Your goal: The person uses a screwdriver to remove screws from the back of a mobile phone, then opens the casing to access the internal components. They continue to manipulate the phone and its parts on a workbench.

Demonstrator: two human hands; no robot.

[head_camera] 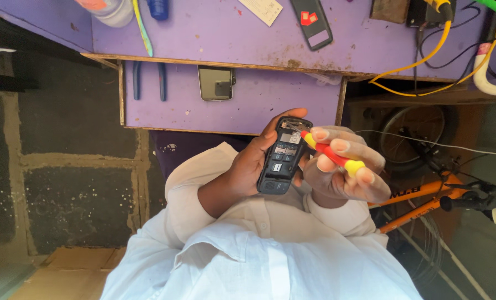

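Purple bench (pixel 225 39) and its open drawer (pixel 270 105) stand over a dark tiled floor (pixel 64 166), an orange bicycle (pixel 425 197) alongside. Left hand (pixel 248 166) grips an opened phone (pixel 281 155), long axis pointing at the drawer. Right hand (pixel 342 166) pinches a red-yellow screwdriver (pixel 331 154), tip on the phone's top.

I take this for a small repair workshop: a purple workbench (pixel 248 39) strewn with tools and cables, an orange bicycle (pixel 425 200) just beside it.

An opened black phone (pixel 282 156) is gripped by the left hand (pixel 247 166); a red-and-yellow screwdriver (pixel 331 154), pinched by the right hand (pixel 345 166), is applied to its top.
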